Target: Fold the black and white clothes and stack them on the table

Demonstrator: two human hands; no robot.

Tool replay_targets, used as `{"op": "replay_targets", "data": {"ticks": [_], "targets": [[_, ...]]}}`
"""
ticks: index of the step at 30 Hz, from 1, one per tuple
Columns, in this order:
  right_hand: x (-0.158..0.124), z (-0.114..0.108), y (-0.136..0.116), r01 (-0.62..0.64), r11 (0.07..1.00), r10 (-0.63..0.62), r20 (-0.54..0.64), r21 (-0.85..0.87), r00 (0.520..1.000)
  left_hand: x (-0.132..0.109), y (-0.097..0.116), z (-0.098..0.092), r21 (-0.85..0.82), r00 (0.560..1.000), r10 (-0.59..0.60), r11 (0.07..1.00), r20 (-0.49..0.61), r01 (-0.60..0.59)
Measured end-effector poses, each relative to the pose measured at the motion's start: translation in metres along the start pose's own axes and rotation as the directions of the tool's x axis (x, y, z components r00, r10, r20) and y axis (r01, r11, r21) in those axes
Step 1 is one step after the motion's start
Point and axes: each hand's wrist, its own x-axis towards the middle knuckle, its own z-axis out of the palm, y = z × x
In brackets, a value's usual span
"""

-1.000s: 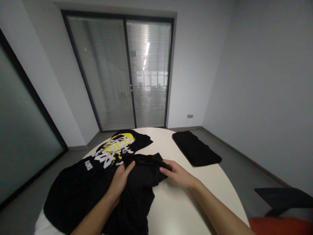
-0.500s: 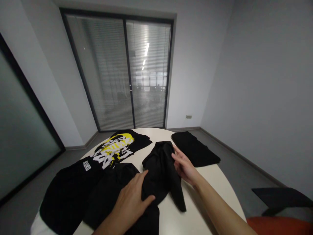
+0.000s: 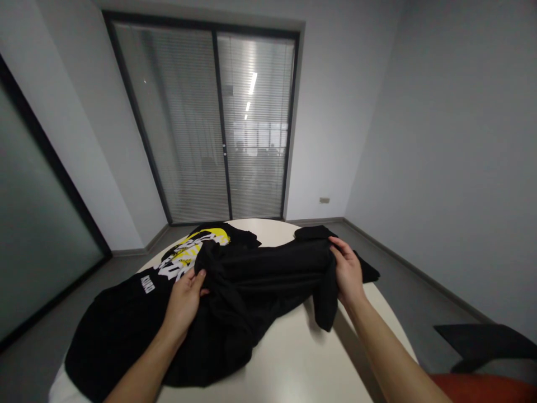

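Observation:
A plain black garment, its exact kind unclear, is stretched sideways between my hands, partly lifted off the white round table. My left hand pinches its left end, thumb on top. At the other end my right hand grips the cloth, and a narrow sleeve-like piece hangs down beside it. The lower left part of the garment drapes onto the table. Under and beyond my left hand lies a black shirt with a yellow and white print, partly covered by the held cloth.
Behind my right hand a folded black cloth lies on the table, partly hidden. A chair with a black armrest and an orange-red seat stands at the lower right. Glass doors with blinds are set in the far wall.
My hands have moved apart and upward, spreading the bunched black garment out sideways. The left hand, earlier resting on the cloth, now grips it. The garment now partly covers the folded cloth.

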Motion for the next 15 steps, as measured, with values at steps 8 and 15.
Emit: {"op": "replay_targets", "data": {"ticks": [8, 15], "targets": [[-0.023, 0.008, 0.000, 0.262, 0.892, -0.047, 0.500, -0.369, 0.865, -0.014, -0.001, 0.012, 0.148, 0.994, 0.099, 0.983, 0.037, -0.103], [-0.044, 0.012, 0.012, 0.467, 0.723, 0.251, 0.824, -0.509, 0.508, -0.068, -0.014, 0.038, 0.568, 0.805, 0.051, 0.682, 0.592, -0.461]]}}
